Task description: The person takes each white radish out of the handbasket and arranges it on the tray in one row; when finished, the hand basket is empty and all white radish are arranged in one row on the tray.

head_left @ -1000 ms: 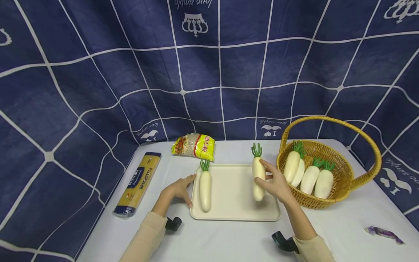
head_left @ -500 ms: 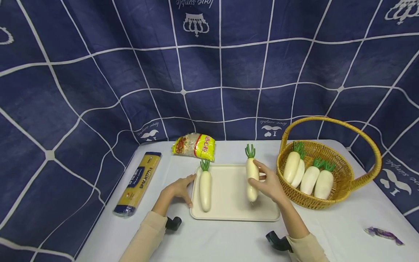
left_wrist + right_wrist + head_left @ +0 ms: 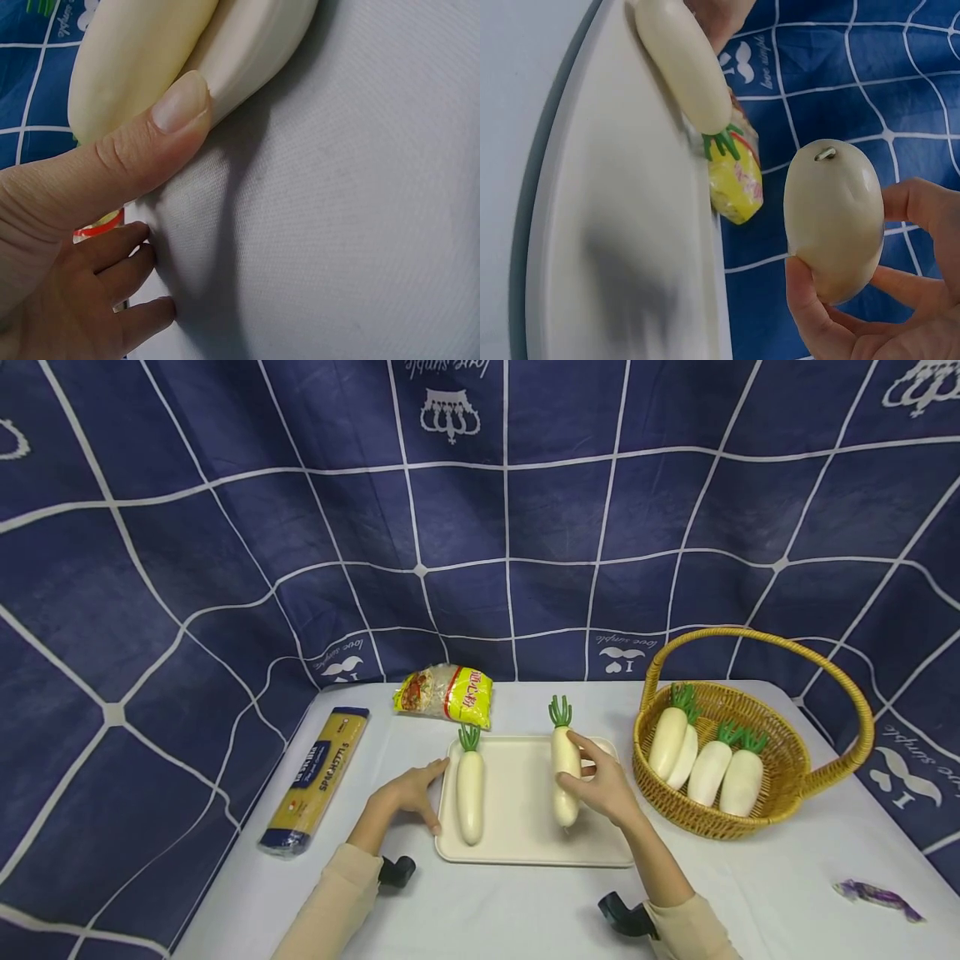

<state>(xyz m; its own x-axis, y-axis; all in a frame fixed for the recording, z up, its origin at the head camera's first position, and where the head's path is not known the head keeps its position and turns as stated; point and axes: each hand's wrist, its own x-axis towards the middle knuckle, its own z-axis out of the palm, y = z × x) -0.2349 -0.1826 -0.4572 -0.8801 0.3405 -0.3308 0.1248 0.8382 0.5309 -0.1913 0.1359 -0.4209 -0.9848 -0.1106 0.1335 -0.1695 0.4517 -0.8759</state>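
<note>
My right hand [image 3: 606, 789] pinches a white radish [image 3: 565, 752] with green leaves between thumb and fingers, above the right half of a cream tray [image 3: 517, 818]. In the right wrist view the root end of that held radish [image 3: 834, 225] faces the camera, with the tray [image 3: 622, 172] below it. Another white radish [image 3: 470, 797] lies lengthwise along the tray's left side. My left hand [image 3: 408, 792] rests at the tray's left edge, fingers spread; in the left wrist view its thumb [image 3: 176, 112] touches the tray rim [image 3: 259, 60] beside the lying radish [image 3: 135, 60].
A wicker basket [image 3: 712, 827] with a tall handle holds several more radishes to the right of the tray. A spaghetti pack [image 3: 318, 781] lies at left, a yellow food bag [image 3: 444, 695] behind the tray, and a purple-wrapped candy [image 3: 879, 898] at front right.
My right hand has carried the held radish leftward over the tray. The tray's right edge has shifted slightly left. My left hand has stayed in place.
</note>
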